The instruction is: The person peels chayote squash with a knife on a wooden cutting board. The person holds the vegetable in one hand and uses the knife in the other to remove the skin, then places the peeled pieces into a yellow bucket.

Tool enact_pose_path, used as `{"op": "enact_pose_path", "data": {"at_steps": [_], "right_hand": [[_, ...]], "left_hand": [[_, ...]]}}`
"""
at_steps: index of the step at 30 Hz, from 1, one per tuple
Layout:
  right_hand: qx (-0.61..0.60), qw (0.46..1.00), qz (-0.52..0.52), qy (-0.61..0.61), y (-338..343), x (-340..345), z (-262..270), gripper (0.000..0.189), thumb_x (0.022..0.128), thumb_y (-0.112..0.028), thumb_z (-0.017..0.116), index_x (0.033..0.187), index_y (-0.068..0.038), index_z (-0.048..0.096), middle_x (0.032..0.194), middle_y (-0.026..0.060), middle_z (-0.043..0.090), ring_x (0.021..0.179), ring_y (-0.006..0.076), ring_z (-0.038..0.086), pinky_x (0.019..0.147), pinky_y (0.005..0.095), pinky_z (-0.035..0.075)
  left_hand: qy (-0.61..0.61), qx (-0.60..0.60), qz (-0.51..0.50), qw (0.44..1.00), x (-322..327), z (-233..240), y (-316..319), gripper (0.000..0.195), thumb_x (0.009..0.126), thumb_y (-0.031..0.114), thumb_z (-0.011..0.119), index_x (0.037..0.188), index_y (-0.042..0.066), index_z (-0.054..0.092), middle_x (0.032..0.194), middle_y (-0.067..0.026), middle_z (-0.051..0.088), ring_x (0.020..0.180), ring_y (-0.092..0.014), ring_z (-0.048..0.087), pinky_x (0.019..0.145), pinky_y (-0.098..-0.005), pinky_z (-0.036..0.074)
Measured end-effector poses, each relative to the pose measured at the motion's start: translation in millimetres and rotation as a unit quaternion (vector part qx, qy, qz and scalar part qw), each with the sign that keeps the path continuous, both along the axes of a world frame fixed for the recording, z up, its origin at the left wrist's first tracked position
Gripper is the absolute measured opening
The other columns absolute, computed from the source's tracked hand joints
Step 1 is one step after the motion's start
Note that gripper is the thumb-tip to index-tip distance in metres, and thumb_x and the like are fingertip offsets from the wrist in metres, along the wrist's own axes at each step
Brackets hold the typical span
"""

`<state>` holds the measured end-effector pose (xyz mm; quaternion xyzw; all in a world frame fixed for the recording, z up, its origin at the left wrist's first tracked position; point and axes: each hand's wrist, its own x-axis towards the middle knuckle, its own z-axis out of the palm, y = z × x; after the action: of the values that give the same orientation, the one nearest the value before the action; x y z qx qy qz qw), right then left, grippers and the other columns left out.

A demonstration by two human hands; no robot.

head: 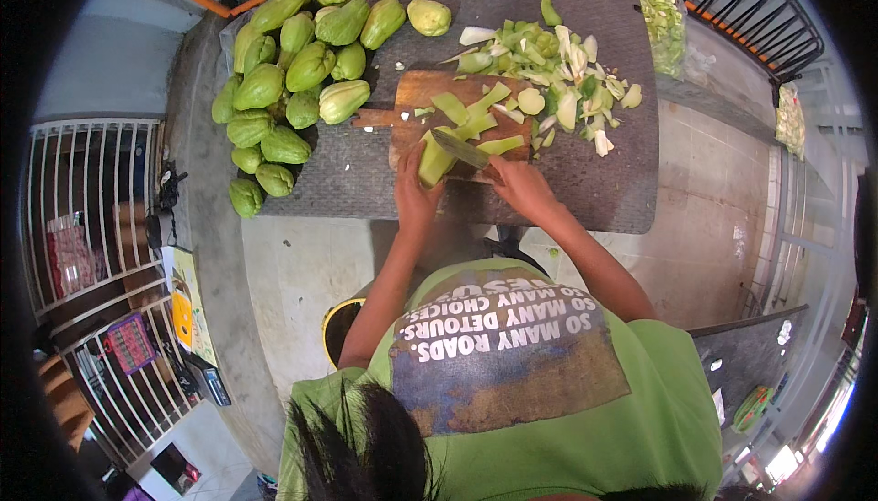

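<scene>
My left hand [418, 189] grips a partly peeled chayote [435, 161] at the near edge of a wooden cutting board [415, 89]. In my right hand [518, 185] is a knife [459, 149], its blade lying against the top of that chayote. Strips of green peel [473, 113] lie on the board just beyond the blade. A heap of cut peel and pale pieces [569, 82] spreads over the table to the right of the board and behind it. To the left, many whole green chayotes [312, 67] are piled, some on a clear plastic bag.
The dark textured table [343, 189] has rounded corners. At the back right, a clear bag of cut green pieces [662, 31] stands on a ledge beside a black metal rack [768, 7]. Another bag of pale pieces [790, 120] hangs further right. White barred grilles [96, 206] are at the left.
</scene>
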<state>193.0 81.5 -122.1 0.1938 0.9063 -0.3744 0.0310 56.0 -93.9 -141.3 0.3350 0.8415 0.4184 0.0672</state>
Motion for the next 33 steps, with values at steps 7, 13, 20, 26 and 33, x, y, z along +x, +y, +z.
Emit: {"op": "enact_pose_path", "data": {"at_steps": [7,13,20,26,33], "right_hand": [[-0.100,0.994,0.038,0.031,25,-29,-36,0.039,0.077,-0.008,0.068,0.113,0.001,0.055,0.090,0.0222,0.066,0.088,0.0339,0.067,0.077,0.0441,0.052],[-0.202,0.977,0.024,-0.065,42,-52,-66,0.035,0.077,-0.011,0.067,0.107,0.002,0.054,0.078,0.0124,0.062,0.063,0.0225,0.061,0.057,0.0377,0.051],[-0.202,0.978,-0.058,-0.002,37,-44,-76,0.030,0.081,-0.011,0.067,0.104,0.001,0.053,0.075,0.0140,0.062,0.058,0.0281,0.062,0.050,0.0420,0.048],[0.052,0.996,-0.074,-0.026,37,-21,-45,0.036,0.083,-0.016,0.069,0.113,-0.003,0.054,0.089,0.0235,0.066,0.086,0.0426,0.065,0.072,0.0510,0.052],[-0.051,0.991,-0.104,0.074,16,-13,-37,0.035,0.083,-0.016,0.069,0.111,-0.002,0.053,0.092,0.0241,0.064,0.093,0.0444,0.062,0.076,0.0520,0.048]], "left_hand": [[-0.017,0.011,-0.023,1.000,-8,0,-2,0.074,0.067,-0.003,0.076,0.136,0.007,0.052,0.134,-0.0211,0.053,0.125,-0.041,0.050,0.106,-0.0451,0.041],[0.012,0.019,-0.037,0.999,-12,-7,-5,0.072,0.068,0.000,0.077,0.136,0.005,0.052,0.129,-0.0211,0.057,0.121,-0.041,0.053,0.104,-0.0464,0.042],[-0.069,0.026,0.052,0.996,-25,-15,-5,0.069,0.073,0.012,0.080,0.134,-0.001,0.052,0.123,-0.0246,0.059,0.116,-0.037,0.058,0.100,-0.0449,0.045],[-0.159,-0.006,0.116,0.980,-28,-13,19,0.072,0.075,0.024,0.082,0.135,0.000,0.051,0.122,-0.0258,0.059,0.115,-0.038,0.057,0.099,-0.0460,0.044],[-0.010,-0.005,0.029,1.000,-24,0,34,0.079,0.072,0.021,0.083,0.142,0.012,0.047,0.133,-0.0227,0.050,0.122,-0.040,0.050,0.101,-0.0488,0.042]]}}
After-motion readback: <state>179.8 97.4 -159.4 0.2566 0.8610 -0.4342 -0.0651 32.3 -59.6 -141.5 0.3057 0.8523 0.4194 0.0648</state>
